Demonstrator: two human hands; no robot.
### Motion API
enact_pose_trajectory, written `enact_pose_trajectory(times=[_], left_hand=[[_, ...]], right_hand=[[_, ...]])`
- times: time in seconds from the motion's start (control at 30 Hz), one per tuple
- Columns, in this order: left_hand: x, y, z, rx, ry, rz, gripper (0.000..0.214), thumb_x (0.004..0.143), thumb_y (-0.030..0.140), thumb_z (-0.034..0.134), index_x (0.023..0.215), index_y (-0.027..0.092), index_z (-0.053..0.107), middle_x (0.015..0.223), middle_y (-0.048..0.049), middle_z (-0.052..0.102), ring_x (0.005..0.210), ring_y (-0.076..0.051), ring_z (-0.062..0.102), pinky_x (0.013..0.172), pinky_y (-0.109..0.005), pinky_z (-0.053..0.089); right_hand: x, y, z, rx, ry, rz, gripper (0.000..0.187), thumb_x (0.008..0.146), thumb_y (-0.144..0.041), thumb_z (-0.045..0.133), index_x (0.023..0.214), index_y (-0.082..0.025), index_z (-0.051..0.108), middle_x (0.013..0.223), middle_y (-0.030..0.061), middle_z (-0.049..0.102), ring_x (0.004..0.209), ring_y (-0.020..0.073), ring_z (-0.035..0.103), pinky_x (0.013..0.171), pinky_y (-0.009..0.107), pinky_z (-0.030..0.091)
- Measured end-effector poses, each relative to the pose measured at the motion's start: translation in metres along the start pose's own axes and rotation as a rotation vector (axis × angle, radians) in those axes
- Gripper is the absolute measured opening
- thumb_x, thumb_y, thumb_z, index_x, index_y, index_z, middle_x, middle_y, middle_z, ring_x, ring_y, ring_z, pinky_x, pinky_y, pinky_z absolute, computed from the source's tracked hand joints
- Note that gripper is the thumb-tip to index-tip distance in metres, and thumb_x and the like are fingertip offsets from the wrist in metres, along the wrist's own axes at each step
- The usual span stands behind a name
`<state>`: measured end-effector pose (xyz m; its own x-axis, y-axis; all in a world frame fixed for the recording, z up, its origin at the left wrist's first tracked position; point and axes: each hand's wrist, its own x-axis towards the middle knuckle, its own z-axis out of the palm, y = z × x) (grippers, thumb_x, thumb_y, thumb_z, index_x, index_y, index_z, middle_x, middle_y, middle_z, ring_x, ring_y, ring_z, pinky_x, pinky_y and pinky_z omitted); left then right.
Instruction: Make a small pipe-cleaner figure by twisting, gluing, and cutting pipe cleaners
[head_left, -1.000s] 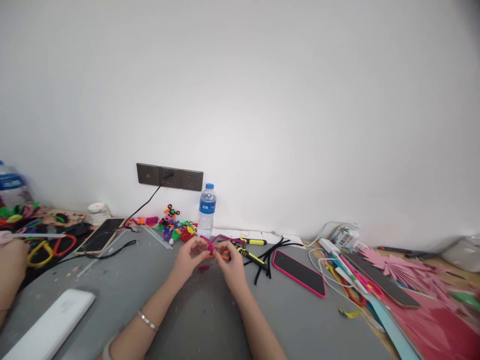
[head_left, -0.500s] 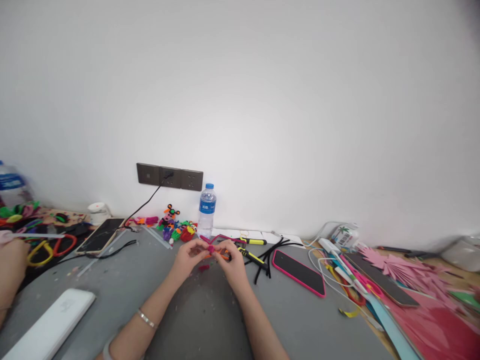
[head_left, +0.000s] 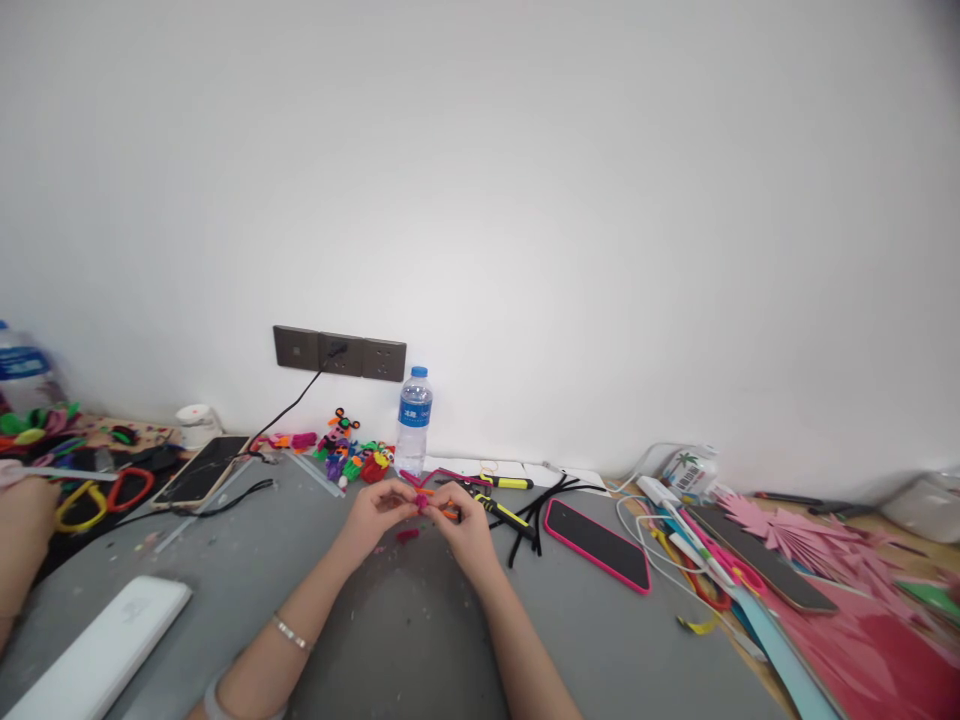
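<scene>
Between my fingertips is a magenta pipe cleaner (head_left: 421,499), its middle bunched up. My left hand (head_left: 381,515) pinches it from the left, and my right hand (head_left: 459,518) pinches it from the right; both are closed. Orange pieces show just behind the fingers, partly hidden. A short magenta scrap (head_left: 407,535) lies on the grey table (head_left: 405,640) below my hands. Pliers with yellow and black handles (head_left: 510,517) lie just beyond my right hand, beside several black pipe cleaners (head_left: 536,515).
A water bottle (head_left: 414,420) stands behind my hands, with small pipe cleaner figures (head_left: 358,455) to its left. A pink-cased phone (head_left: 598,546) lies at right, a white power bank (head_left: 105,650) at left. Another person's hand (head_left: 28,530) is near the scissors (head_left: 81,505) at far left.
My hands stay in nearly the same place, with the fingers shifting slightly around the magenta pipe cleaner. Little else has moved.
</scene>
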<state>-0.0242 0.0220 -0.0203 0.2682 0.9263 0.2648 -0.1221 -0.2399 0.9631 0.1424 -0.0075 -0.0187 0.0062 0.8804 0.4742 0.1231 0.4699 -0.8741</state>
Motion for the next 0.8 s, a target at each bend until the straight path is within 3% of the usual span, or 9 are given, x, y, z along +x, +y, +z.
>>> enact_pose_trajectory(times=[0.53, 0.8], left_hand=[[0.0003, -0.002, -0.001, 0.006, 0.007, -0.002, 0.018, 0.062, 0.028, 0.079, 0.067, 0.015, 0.068, 0.074, -0.0042, 0.071, 0.072, -0.019, 0.066, 0.067, -0.029, 0.054], [0.0006, -0.0016, -0.0001, -0.034, -0.003, -0.018, 0.019, 0.063, 0.028, 0.079, 0.069, 0.015, 0.068, 0.076, -0.0038, 0.07, 0.074, -0.018, 0.065, 0.071, -0.03, 0.054]], right_hand=[[0.0001, 0.0087, -0.003, 0.015, -0.04, 0.012, 0.018, 0.076, -0.032, 0.07, 0.066, -0.019, 0.063, 0.073, 0.0017, 0.059, 0.07, 0.016, 0.055, 0.063, 0.027, 0.043], [0.0007, 0.0092, -0.0018, 0.008, 0.004, 0.037, 0.018, 0.073, -0.031, 0.071, 0.062, -0.019, 0.065, 0.069, 0.002, 0.062, 0.066, 0.0161, 0.056, 0.06, 0.027, 0.042]])
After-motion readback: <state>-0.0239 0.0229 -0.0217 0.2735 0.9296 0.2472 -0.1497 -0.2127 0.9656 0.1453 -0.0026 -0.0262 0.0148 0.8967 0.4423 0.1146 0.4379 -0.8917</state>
